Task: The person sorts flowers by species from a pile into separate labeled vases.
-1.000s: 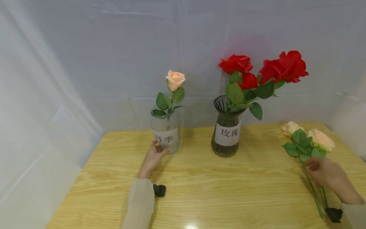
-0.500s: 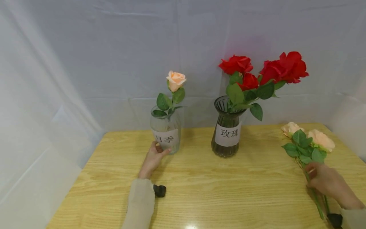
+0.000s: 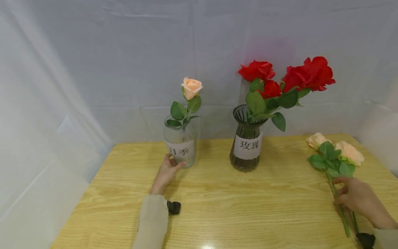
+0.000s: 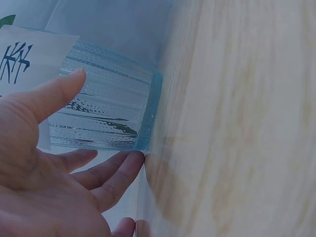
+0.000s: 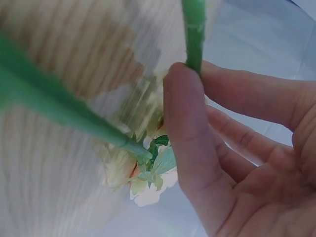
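Observation:
In the head view a clear glass vase (image 3: 170, 134) with a white label holds one upright peach rose (image 3: 191, 88). My left hand (image 3: 166, 174) holds this vase low down, thumb in front and fingers at its left side; the left wrist view shows the thumb against the glass (image 4: 108, 89). At the right, two peach roses (image 3: 349, 152) lie on the table, heads toward the back. My right hand (image 3: 360, 197) pinches one green stem (image 5: 194, 34) between thumb and index finger. The other stem (image 5: 94, 123) runs beside it, apart from the fingertips.
A dark glass vase (image 3: 245, 164) with a label stands right of the clear one. Several red roses (image 3: 311, 74) lean out of it toward the right. Behind the wooden table (image 3: 248, 204) hangs a pale cloth (image 3: 124, 69).
My right hand has come down slightly and its fingers have closed on one rose stem. That stem's lower end has shifted a little left. The left hand and both vases stay put.

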Motion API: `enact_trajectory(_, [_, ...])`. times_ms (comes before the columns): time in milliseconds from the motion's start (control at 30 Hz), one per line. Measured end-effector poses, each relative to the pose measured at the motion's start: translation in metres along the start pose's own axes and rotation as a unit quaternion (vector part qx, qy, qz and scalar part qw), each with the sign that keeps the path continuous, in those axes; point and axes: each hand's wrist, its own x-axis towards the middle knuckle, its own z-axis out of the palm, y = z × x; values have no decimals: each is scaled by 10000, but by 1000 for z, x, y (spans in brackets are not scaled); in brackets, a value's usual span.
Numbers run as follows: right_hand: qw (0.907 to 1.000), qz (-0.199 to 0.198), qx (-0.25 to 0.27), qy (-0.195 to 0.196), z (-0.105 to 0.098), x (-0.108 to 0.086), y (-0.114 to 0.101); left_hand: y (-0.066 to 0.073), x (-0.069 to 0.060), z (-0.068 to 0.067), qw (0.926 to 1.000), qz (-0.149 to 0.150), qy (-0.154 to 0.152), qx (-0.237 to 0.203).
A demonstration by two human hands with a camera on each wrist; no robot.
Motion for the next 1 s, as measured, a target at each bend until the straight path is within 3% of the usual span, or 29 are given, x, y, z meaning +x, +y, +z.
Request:
enact_trajectory(400, [9976,-325,103,609,-3,-2,-3,2,-1,0,10000,-29,17,-7])
enact_trajectory(733, [9916,-103,1032,777,-5,0,-7,-1,1,1,10000,36,44,-13])
enact_trajectory(1000, [9767,-285,1978,776,-4,-1,-3,-2,2,1,9999,23,41,-119])
